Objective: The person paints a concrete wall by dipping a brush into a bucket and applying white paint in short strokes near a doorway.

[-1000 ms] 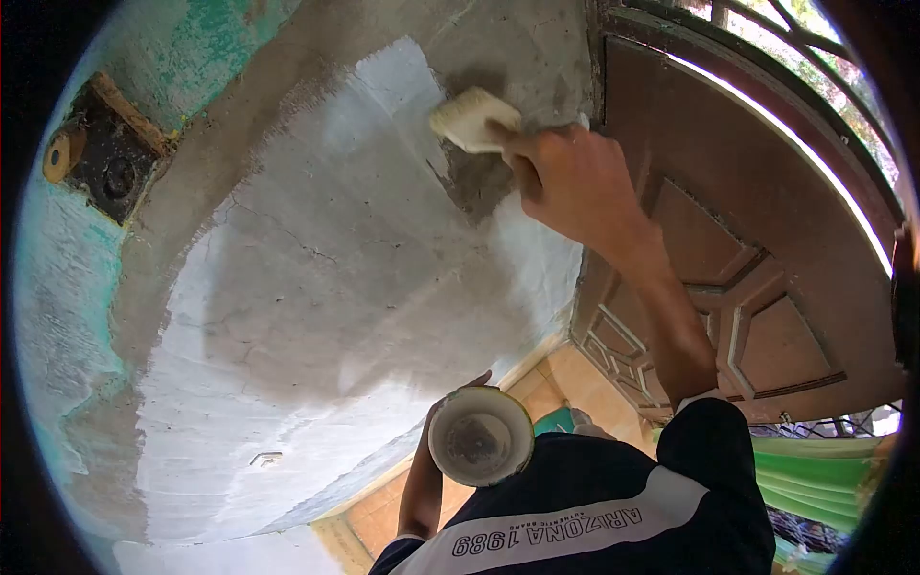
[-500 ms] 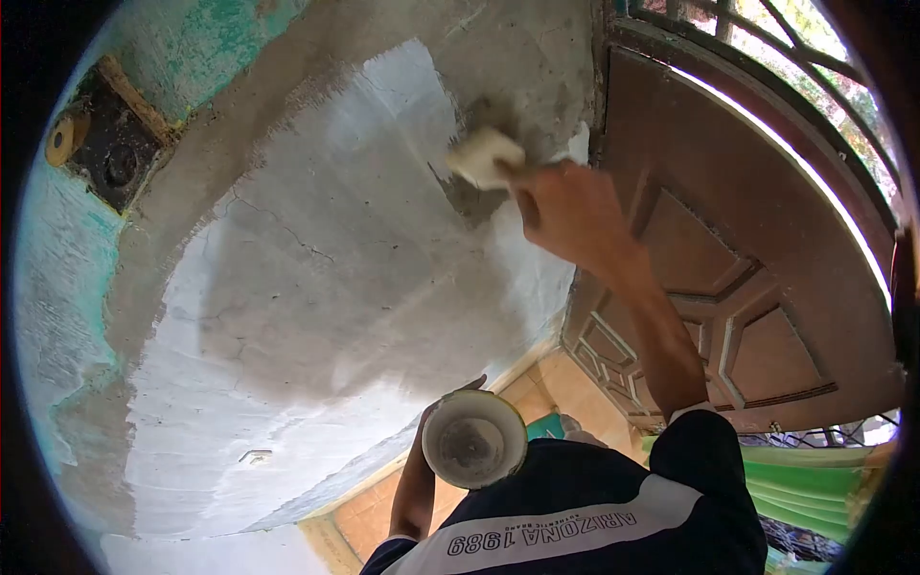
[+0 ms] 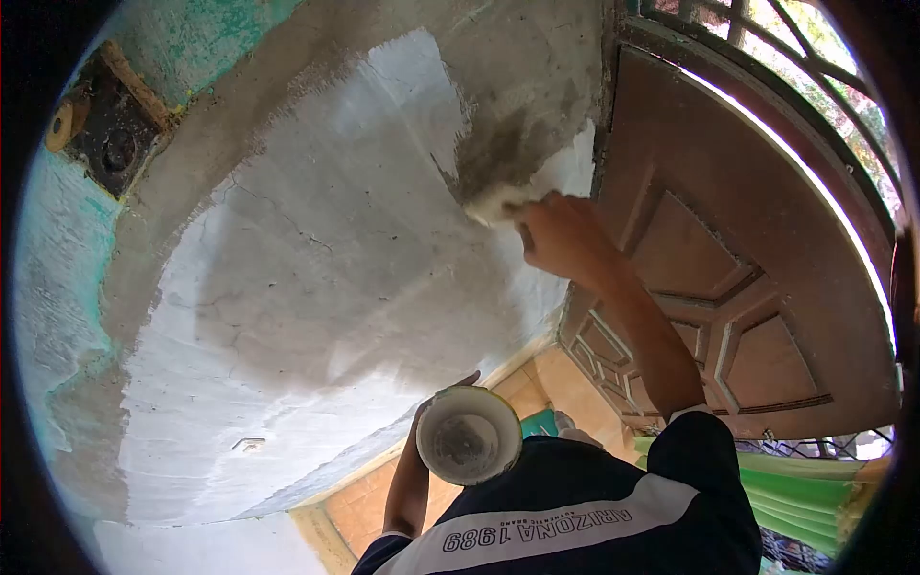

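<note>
A wide, pale brush (image 3: pixel 491 205), smeared by motion, is gripped in my right hand (image 3: pixel 565 235) and meets the patchy plastered wall (image 3: pixel 316 220). Just above it spreads a dark, damp-looking patch (image 3: pixel 508 144), bordered by whiter coating. My left hand (image 3: pixel 427 414) is wrapped around the side of a white tub (image 3: pixel 515 443), holding it near my chest with its mouth facing me. Greyish material coats the tub's inside. Most of my left fingers are hidden behind the tub.
A brown panelled door (image 3: pixel 690 230) stands close on the right, below a barred window (image 3: pixel 805 48). At the upper left, an open electrical box (image 3: pixel 120 125) is set in the wall. Green curtain fabric (image 3: pixel 786 489) hangs at the lower right; tiled floor (image 3: pixel 565 383) lies below.
My right hand has swept the brush downward along the wall, and more of the dark patch shows above it. The tub in my left hand has barely shifted.
</note>
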{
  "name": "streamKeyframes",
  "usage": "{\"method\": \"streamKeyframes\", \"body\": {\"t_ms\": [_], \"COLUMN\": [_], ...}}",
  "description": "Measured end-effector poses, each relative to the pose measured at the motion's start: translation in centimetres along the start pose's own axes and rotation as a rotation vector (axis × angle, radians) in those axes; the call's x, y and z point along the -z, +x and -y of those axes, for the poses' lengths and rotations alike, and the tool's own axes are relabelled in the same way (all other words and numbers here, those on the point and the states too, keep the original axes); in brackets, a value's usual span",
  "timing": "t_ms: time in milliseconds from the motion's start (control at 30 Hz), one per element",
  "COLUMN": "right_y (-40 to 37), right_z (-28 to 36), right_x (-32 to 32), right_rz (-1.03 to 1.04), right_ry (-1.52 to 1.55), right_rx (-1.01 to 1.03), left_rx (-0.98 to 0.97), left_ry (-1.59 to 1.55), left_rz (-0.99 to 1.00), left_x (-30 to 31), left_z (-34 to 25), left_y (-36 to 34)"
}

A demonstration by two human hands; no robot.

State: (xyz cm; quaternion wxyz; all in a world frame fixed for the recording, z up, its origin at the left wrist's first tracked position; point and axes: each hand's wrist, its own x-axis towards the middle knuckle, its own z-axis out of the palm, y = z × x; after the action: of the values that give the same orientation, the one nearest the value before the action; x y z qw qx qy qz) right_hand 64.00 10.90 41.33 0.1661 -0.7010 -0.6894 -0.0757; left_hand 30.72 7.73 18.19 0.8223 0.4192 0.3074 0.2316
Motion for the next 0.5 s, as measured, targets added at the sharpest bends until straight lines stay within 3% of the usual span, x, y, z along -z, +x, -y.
{"method": "streamKeyframes", "body": {"t_ms": [67, 133, 233, 400, 500], "right_y": [0.2, 1.0, 1.9, 1.2, -0.3], "right_z": [0.1, 0.9, 1.4, -0.9, -2.4], "right_x": [2.3, 5.1, 6.3, -1.2, -2.1], "right_rz": [-0.116, -0.456, -0.461, -0.268, -0.18], "right_ry": [0.014, 0.203, 0.045, -0.031, -0.029], "right_rx": [0.017, 0.017, -0.001, -0.005, 0.027], "left_rx": [-0.004, -0.003, 0.0, -0.015, -0.02], "left_ry": [0.017, 0.035, 0.061, 0.098, 0.121], "left_rz": [-0.001, -0.005, -0.01, -0.012, -0.018], "left_x": [0.0, -0.1, 0.6, 1.7, 1.6], "left_z": [0.1, 0.0, -0.5, 0.5, 0.3], "left_y": [0.0, 0.1, 0.0, -2.2, -2.1]}}
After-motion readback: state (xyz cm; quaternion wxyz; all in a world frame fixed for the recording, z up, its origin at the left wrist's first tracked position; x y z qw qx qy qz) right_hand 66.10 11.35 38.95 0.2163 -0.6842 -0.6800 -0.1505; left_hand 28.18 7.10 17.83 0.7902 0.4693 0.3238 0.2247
